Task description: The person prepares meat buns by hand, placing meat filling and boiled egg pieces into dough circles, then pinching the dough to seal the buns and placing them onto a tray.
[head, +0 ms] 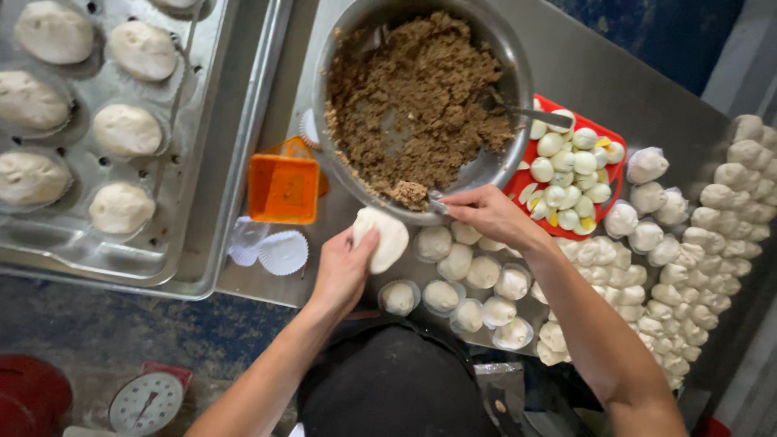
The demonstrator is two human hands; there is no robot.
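My left hand holds a flattened round of white dough just below the rim of a large metal bowl. The bowl is full of brown minced filling. My right hand grips a spoon at the bowl's near rim, with a lump of filling on it, right beside the dough. A second metal utensil rests inside the bowl at the right.
A red tray of halved boiled eggs sits right of the bowl. Filled buns in paper cups lie below it, rows of dough pieces at right. A perforated metal tray of buns is left, with an orange container, paper cups and a scale.
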